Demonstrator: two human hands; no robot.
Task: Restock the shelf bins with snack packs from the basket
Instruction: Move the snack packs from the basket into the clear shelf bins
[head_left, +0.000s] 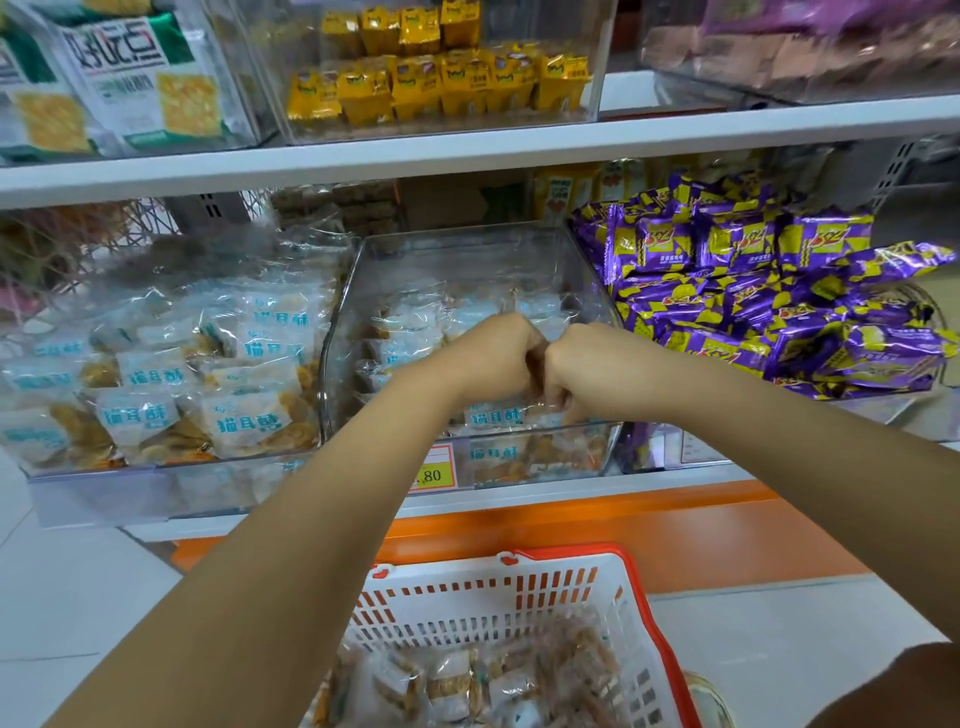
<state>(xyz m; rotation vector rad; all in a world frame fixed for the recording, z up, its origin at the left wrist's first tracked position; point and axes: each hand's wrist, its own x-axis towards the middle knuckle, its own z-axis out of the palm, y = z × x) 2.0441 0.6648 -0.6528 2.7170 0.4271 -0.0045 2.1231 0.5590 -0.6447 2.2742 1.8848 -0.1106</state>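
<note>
1. A flat white shelf carries clear, hard plastic bins.
2. A white slotted basket with a red rim sits below, holding crinkly clear packs.
3. The middle bin, glossy with a curved front, is part full of the same snacks.
4. The left hand is clenched inside it, knuckles against the other hand; I cannot tell whether it holds anything.
5. The right hand, fingers curled down, pinches a pack by its wrapper.

Left hand, right hand curled together in clear bin
</note>
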